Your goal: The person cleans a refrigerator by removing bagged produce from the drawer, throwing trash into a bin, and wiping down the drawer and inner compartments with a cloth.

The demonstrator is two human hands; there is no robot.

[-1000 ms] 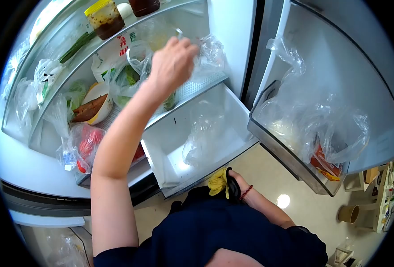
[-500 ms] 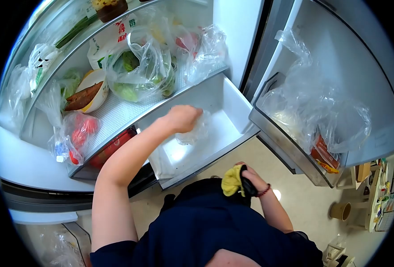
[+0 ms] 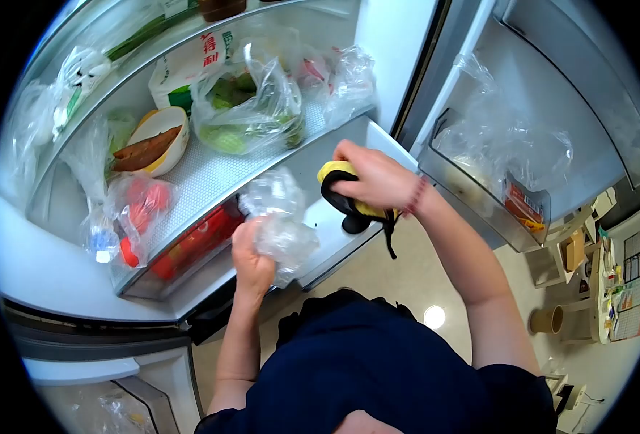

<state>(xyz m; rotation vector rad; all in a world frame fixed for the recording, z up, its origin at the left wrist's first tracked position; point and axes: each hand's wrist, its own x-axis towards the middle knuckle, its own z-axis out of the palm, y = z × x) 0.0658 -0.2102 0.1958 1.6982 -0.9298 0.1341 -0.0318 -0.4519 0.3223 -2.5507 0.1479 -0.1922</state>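
My left hand [image 3: 251, 260] is closed on a crumpled clear plastic bag [image 3: 287, 242], at the left part of the pulled-out white fridge drawer [image 3: 327, 217]. Over the right part of that drawer, my right hand [image 3: 378, 181] grips a soft, folded yellow-and-black cloth [image 3: 341, 177]. Its exact kind is unclear; a thin black strip [image 3: 391, 242] dangles from it. A dark round shape [image 3: 354, 224] shows just below the cloth; I cannot tell whether it belongs to it.
On the shelf above the drawer are a bag of green vegetables [image 3: 247, 116], a bowl [image 3: 171, 148] with a brown root, and bagged red items [image 3: 140, 210]. The open fridge door [image 3: 573, 108] stands at right, its bin [image 3: 479, 195] holding bags. A waste bin [image 3: 546, 320] stands on the floor.
My left hand has drawn the plastic bag back from the drawer's middle toward my body. My right hand has risen from beside my body to above the drawer, carrying the yellow-and-black cloth.
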